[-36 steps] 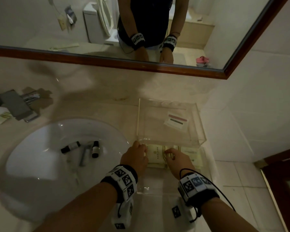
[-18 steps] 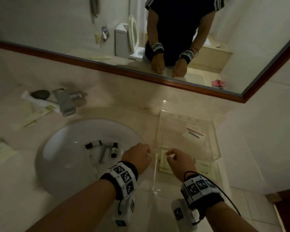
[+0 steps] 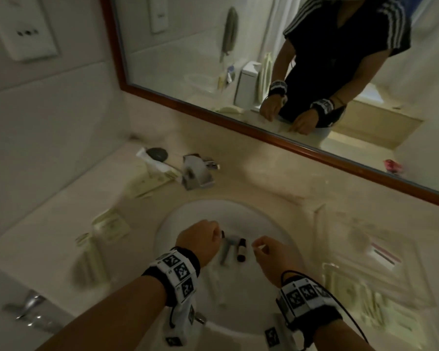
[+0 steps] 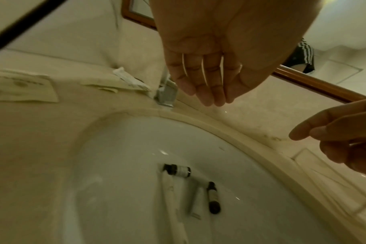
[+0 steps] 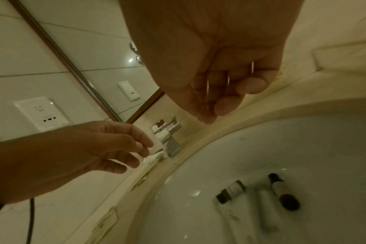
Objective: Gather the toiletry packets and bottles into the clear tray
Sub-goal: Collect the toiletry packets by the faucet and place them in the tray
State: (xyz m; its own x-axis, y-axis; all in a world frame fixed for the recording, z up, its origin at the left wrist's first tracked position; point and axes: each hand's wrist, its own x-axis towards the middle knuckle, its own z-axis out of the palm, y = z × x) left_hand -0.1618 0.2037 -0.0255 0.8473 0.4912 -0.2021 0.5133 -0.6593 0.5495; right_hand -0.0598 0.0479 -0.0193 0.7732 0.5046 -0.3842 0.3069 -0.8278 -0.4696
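Bottles [image 3: 241, 250]: lying in sink [image 3: 276, 224], directly below, between both hands.
Left hand [image 3: 200, 243]: nearer, relaxed, empty.
Right hand [image 3: 273, 259]: loosely curled, empty.

Open air above the white oval sink basin [image 3: 188, 219]

Two dark-capped small bottles [image 4: 179, 171] and pale tubes [image 4: 171, 194] lie at its bottom; the chrome square tap [image 3: 197, 173] stands behind the far rim.
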